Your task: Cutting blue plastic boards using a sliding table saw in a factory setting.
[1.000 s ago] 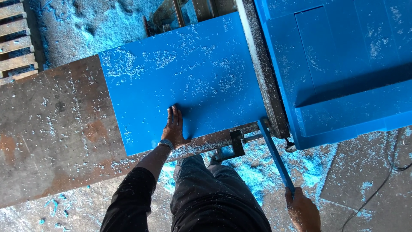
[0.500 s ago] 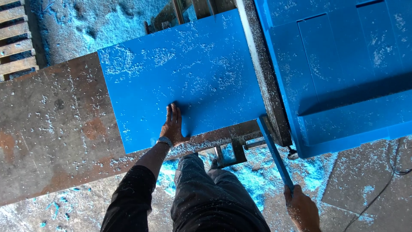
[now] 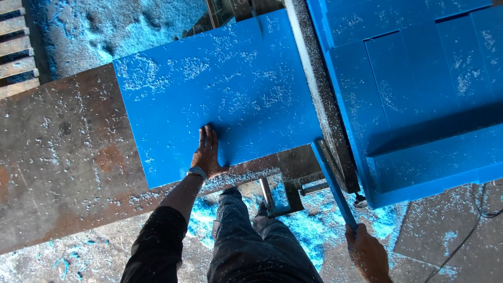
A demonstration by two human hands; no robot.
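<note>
Blue stack: a large block of flat blue plastic sheets fills the upper right; its top and right sides are cut off by the frame, so its full extent cannot be told.
Table: a rusty brown steel work surface, dusted with pale shavings, runs off the left edge.
Panel: a flat rectangular blue plastic panel lies on the steel surface, its right edge against a grey dusty rail that separates it from the stack.
Floor: concrete floor strewn with bright blue chips; a dark cable crosses the lower right corner.
Pallet: weathered wooden slats at the upper left, mostly out of frame.
Strip: a long narrow blue plastic strip slants down from the rail to the lower right.
Left hand: the left hand lies flat, fingers together and extended, pressing on the panel's near edge; a wristwatch sits on the wrist.
Right hand: the right hand is closed around the strip's lower end; fingers are hidden beneath, and the wrist is cut off by the frame.
Machine: metal brackets under the table, hard to make out.
</note>
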